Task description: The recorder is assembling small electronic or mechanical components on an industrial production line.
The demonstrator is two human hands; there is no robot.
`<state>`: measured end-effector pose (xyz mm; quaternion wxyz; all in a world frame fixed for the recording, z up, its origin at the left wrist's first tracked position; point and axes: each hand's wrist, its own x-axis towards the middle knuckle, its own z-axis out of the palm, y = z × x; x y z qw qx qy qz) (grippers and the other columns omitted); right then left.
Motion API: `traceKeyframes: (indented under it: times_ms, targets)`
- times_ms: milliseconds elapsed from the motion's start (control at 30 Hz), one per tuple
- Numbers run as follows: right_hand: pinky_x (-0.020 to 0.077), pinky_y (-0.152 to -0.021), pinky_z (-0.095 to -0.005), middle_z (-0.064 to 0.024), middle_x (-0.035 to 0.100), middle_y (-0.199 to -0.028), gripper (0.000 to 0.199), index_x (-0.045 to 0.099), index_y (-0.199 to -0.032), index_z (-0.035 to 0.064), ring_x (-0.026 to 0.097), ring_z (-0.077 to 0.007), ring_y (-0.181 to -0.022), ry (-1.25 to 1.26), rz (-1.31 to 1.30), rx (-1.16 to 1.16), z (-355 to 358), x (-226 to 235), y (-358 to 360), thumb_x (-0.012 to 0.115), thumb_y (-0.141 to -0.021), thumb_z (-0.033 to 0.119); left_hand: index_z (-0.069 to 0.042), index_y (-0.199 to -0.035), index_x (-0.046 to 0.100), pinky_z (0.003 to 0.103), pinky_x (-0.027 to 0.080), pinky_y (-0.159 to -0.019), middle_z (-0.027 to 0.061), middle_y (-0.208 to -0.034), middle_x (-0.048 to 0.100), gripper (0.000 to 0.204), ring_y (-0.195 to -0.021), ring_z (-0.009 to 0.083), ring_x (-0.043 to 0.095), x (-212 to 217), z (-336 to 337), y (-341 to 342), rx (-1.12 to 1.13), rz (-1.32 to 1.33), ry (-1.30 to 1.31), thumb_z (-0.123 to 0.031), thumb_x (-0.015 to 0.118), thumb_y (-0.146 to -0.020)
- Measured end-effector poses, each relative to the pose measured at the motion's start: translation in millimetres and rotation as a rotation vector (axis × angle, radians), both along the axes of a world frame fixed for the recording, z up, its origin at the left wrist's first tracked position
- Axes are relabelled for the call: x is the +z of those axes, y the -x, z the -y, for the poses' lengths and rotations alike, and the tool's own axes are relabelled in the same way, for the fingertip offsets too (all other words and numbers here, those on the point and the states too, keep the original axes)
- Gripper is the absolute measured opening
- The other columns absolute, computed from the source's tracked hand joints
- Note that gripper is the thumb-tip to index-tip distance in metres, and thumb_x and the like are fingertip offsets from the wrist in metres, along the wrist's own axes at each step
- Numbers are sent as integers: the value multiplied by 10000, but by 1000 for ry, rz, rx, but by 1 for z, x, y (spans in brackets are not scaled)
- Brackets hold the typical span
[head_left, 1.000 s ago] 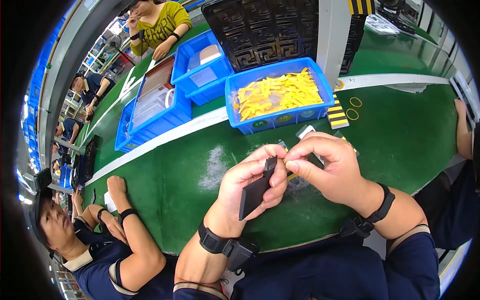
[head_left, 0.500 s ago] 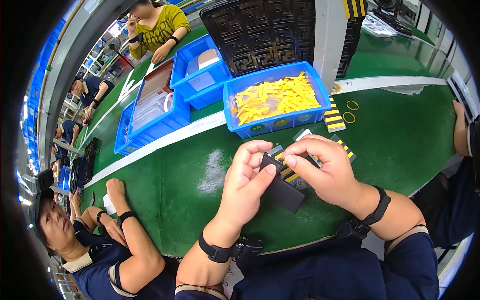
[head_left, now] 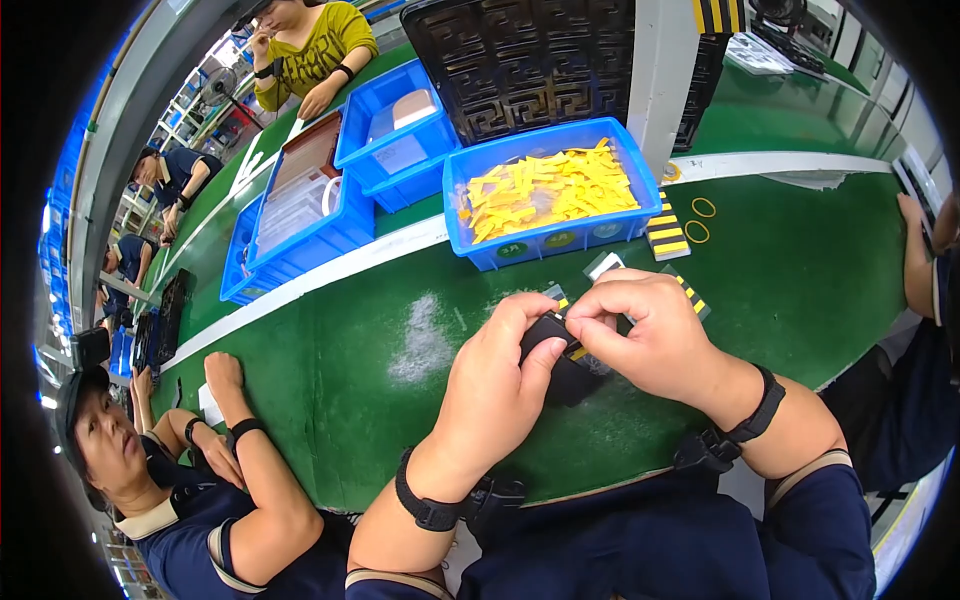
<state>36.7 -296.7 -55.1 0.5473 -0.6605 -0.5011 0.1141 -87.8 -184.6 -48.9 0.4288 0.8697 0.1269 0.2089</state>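
My left hand [head_left: 497, 385] grips a flat black rectangular block [head_left: 572, 384], its thumb across the face and its fingers behind. The block's upper end, with a small whitish spot, points up between my hands. At that end my right hand [head_left: 650, 325] is closed in a pinch of thumb and forefinger; whatever is between the fingertips is too small to make out. Behind the hands lie black-and-yellow striped pieces [head_left: 690, 295], partly covered by my right hand. Pale powder or scraps [head_left: 422, 340] are scattered on the green table [head_left: 350, 420] left of my hands.
A blue bin [head_left: 470, 250] of yellow strips [head_left: 555, 190] stands beyond my hands. More blue bins [head_left: 395, 130] are at the far left. A striped block [head_left: 668, 235] and rubber bands [head_left: 703, 207] lie right of the bin. A co-worker's arm [head_left: 270, 480] rests at the left.
The black block has tilted, so its face looks shorter and its lower end sits higher. My left hand has turned with it; my right hand keeps its pinch at the upper end.
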Motion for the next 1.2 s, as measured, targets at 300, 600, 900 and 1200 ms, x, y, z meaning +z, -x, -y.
traceKeyframes:
  times_ms: [300, 600, 900, 1200]
  targets:
    - [414, -469, -280, -69, 535, -589, 48, 581, -670, 17, 525, -163, -503, 44, 75, -24, 0, 1, 2, 600, -689, 57, -3, -1021, 501, 250, 456, -724, 93, -895, 591, 271, -819, 146, 585, -4, -1, -1, -10, 42, -94, 19, 589, -765]
    - [442, -563, -310, -82, 564, -681, 148, 589, -850, 1, 554, -200, -575, 1, 73, -11, -1, -6, -5, 604, -728, 85, -10, -1028, 527, 172, 370, -660, -14, -807, 547, 194, -718, 49, 485, 5, -82, 17, 285, 2, 304, -44, 503, -839]
    - [427, -825, -372, -132, 568, -974, 300, 560, -973, -20, 505, -307, -971, 194, 620, 120, -7, -21, -10, 578, -677, 21, -6, -1042, 538, 339, 445, -722, 154, -868, 605, 295, -783, 267, 587, -10, -163, 60, 778, -389, -234, -108, 569, -768]
    - [418, -840, -372, -130, 584, -952, 314, 557, -1020, -10, 488, -311, -1001, 242, 737, 141, -6, -24, -7, 514, -711, 24, 8, -991, 574, 266, 457, -713, 108, -845, 610, 258, -766, 163, 586, 0, -107, 25, 533, 136, -142, -96, 607, -757]
